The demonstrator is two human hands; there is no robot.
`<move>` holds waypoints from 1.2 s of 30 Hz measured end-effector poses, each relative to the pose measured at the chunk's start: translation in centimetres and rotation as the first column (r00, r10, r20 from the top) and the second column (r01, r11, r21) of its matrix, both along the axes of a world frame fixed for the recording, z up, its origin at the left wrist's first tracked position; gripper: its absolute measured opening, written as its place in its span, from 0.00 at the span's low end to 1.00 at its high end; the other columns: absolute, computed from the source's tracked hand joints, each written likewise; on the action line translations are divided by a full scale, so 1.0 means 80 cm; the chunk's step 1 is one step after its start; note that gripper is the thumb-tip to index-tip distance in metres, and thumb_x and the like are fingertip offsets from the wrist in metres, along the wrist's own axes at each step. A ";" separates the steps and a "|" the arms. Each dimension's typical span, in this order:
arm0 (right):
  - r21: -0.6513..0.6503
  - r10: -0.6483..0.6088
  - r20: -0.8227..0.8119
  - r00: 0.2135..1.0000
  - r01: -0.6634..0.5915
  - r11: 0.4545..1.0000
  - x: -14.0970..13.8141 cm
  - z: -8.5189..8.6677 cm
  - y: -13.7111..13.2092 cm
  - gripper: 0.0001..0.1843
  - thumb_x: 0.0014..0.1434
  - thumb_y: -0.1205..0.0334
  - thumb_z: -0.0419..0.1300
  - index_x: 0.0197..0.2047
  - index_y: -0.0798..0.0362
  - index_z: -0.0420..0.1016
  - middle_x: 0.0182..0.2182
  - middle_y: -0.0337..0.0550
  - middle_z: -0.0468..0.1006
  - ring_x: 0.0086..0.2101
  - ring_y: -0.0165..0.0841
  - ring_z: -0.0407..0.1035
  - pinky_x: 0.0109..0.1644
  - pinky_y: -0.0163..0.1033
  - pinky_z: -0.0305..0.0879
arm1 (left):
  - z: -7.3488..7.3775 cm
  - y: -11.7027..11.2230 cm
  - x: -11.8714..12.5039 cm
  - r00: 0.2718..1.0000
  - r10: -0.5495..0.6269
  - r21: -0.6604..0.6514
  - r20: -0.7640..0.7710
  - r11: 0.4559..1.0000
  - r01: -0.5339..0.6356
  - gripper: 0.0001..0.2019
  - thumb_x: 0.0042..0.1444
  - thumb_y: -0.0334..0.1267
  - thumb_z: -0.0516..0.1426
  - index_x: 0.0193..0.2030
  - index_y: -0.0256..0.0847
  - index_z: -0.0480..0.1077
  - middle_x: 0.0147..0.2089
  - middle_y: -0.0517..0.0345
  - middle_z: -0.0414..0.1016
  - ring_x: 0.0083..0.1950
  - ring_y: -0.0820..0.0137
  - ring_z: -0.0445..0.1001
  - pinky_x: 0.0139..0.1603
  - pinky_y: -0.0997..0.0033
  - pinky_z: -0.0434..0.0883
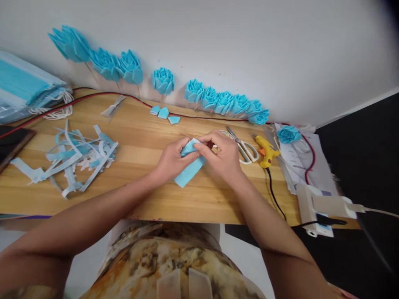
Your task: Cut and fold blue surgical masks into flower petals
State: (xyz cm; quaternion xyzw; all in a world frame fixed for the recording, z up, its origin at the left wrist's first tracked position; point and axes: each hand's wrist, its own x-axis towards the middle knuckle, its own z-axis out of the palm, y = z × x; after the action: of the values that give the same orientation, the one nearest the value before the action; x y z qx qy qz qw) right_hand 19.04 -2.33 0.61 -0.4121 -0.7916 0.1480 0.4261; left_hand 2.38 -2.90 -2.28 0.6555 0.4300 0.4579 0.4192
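Both hands meet over the middle of a wooden table. My left hand and my right hand pinch a light blue strip of mask fabric, folding its upper end between the fingertips. The strip's lower end lies on the table. Both hands are closed on it.
Blue fabric roses stand along the wall. Three small blue petals lie behind the hands. Cut scraps lie at the left, a stack of face masks at the far left. Scissors, a yellow glue gun and a power strip are at the right.
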 end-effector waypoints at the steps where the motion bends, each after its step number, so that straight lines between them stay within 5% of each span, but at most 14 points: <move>1: 0.017 -0.022 -0.007 1.000 0.023 1.000 0.000 -0.001 0.001 0.11 0.64 0.54 0.62 0.33 0.50 0.76 0.27 0.37 0.76 0.29 0.30 0.67 0.35 0.38 0.63 | 0.002 0.000 -0.001 1.000 -0.017 -0.003 -0.018 1.000 0.017 0.12 0.54 0.46 0.61 0.31 0.40 0.66 0.29 0.62 0.66 0.31 0.73 0.64 0.31 0.74 0.63; 12: -0.036 -0.192 -0.138 0.972 0.189 0.981 0.042 -0.012 0.038 0.13 0.67 0.51 0.56 0.36 0.51 0.70 0.24 0.33 0.69 0.24 0.26 0.60 0.30 0.35 0.57 | 0.016 0.021 -0.024 0.974 -0.217 -0.245 -0.059 0.949 0.197 0.18 0.56 0.52 0.58 0.28 0.38 0.69 0.25 0.60 0.70 0.28 0.73 0.66 0.28 0.74 0.64; 23: -0.037 -0.287 -0.128 0.949 0.284 0.958 0.046 -0.010 0.036 0.13 0.65 0.49 0.57 0.38 0.49 0.73 0.27 0.36 0.73 0.27 0.30 0.63 0.33 0.37 0.61 | -0.002 0.026 -0.024 0.984 -0.172 -0.209 -0.049 0.965 0.158 0.17 0.52 0.52 0.62 0.25 0.39 0.71 0.22 0.61 0.67 0.24 0.73 0.63 0.25 0.73 0.57; 32: -0.136 -0.257 -0.215 0.942 0.231 0.963 0.049 -0.008 0.041 0.13 0.63 0.50 0.59 0.36 0.50 0.73 0.25 0.36 0.71 0.26 0.29 0.63 0.30 0.36 0.60 | 0.003 0.028 -0.025 0.962 -0.239 -0.129 -0.130 0.966 0.222 0.16 0.53 0.47 0.61 0.22 0.41 0.67 0.21 0.62 0.64 0.24 0.73 0.61 0.24 0.73 0.56; 36: -0.149 -0.164 -0.199 0.966 0.136 0.980 0.045 -0.003 0.032 0.13 0.63 0.49 0.59 0.35 0.50 0.74 0.25 0.36 0.72 0.25 0.29 0.63 0.29 0.36 0.60 | 0.019 0.027 -0.033 0.921 -0.365 -0.173 -0.134 0.924 0.341 0.12 0.50 0.48 0.63 0.30 0.40 0.72 0.28 0.60 0.72 0.29 0.70 0.68 0.29 0.72 0.63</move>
State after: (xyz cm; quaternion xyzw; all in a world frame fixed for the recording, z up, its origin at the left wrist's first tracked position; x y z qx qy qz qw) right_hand 22.64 0.25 0.37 -0.4806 -0.6968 0.2108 0.4889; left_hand -0.30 -0.72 -0.73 0.7253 0.3699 0.2862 0.5052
